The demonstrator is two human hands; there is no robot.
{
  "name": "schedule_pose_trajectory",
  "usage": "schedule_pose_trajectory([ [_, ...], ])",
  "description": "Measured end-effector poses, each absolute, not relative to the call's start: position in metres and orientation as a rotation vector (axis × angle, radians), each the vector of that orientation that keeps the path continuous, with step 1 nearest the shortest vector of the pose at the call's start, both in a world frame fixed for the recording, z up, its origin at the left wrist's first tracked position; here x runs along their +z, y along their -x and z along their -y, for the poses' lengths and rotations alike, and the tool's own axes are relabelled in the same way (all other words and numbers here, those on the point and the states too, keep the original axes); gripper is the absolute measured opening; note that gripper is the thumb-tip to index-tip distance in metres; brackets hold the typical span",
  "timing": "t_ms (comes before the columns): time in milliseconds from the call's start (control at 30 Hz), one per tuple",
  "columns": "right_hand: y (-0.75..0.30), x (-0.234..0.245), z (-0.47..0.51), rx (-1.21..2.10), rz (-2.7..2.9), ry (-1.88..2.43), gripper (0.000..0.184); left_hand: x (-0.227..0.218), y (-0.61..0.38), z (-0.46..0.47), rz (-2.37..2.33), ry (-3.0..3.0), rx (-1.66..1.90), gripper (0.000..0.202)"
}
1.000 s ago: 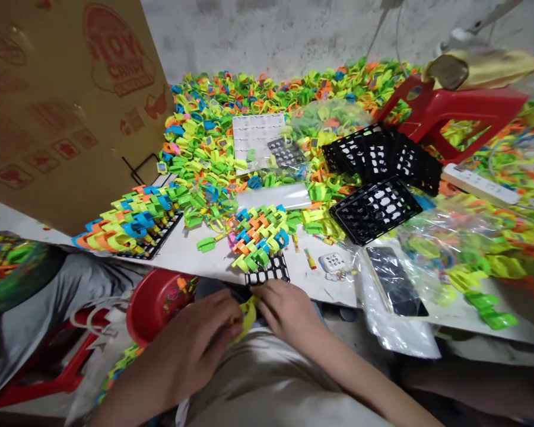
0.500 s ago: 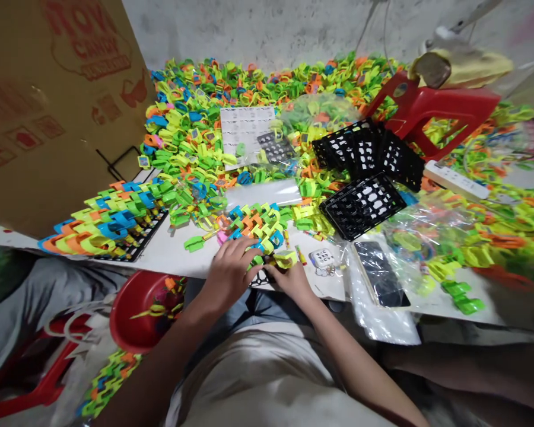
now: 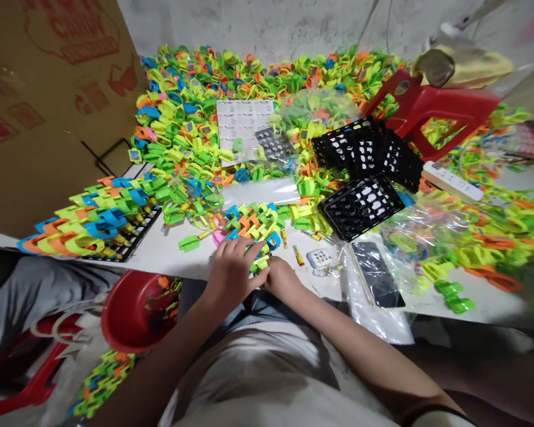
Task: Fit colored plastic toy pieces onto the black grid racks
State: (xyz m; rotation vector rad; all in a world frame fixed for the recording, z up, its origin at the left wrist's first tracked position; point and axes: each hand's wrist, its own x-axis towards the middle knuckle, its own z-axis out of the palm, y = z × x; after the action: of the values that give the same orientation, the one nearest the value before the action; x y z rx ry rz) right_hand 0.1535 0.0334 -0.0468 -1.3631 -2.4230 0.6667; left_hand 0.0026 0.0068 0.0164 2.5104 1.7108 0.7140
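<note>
Both hands are pressing a yellow-green clip point(image 3: 261, 263) into the near edge of the half-filled rack point(image 3: 251, 225) on the table point(image 3: 169, 252). The left hand point(image 3: 231, 270) lies curled over it; the right hand point(image 3: 281, 279) pinches it. Seating it squarely seems the next need.

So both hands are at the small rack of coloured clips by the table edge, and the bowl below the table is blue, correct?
Not quite: the bowl is red, as the head view shows. Both the left hand and the right hand are at the small rack of clips by the table edge.
</note>
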Motion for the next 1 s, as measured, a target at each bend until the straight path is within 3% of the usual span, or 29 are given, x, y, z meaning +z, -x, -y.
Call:
schedule_pose_trajectory([
  [233,-0.149,-0.039,-0.037,0.684,2.518,1.427,0.008,0.023,-0.001,-0.012,-1.695,-2.524,0.632,0.044],
  [500,-0.161,-0.05,-0.041,0.834,2.273,1.311,0.013,0.02,-0.017,-0.014,-1.823,-2.535,0.673,0.031],
  [667,-0.164,-0.056,-0.036,0.902,2.135,1.337,0.013,0.023,0.012,-0.01,-1.894,-2.4,0.75,0.033],
  [833,-0.171,-0.055,-0.023,0.895,1.956,1.22,0.02,-0.012,0.096,-0.019,-2.464,-1.801,0.651,0.044],
  [1000,-0.184,-0.043,-0.012,0.715,1.881,1.141,0.015,-0.047,0.135,-0.02,-2.374,-1.718,0.588,0.037],
])
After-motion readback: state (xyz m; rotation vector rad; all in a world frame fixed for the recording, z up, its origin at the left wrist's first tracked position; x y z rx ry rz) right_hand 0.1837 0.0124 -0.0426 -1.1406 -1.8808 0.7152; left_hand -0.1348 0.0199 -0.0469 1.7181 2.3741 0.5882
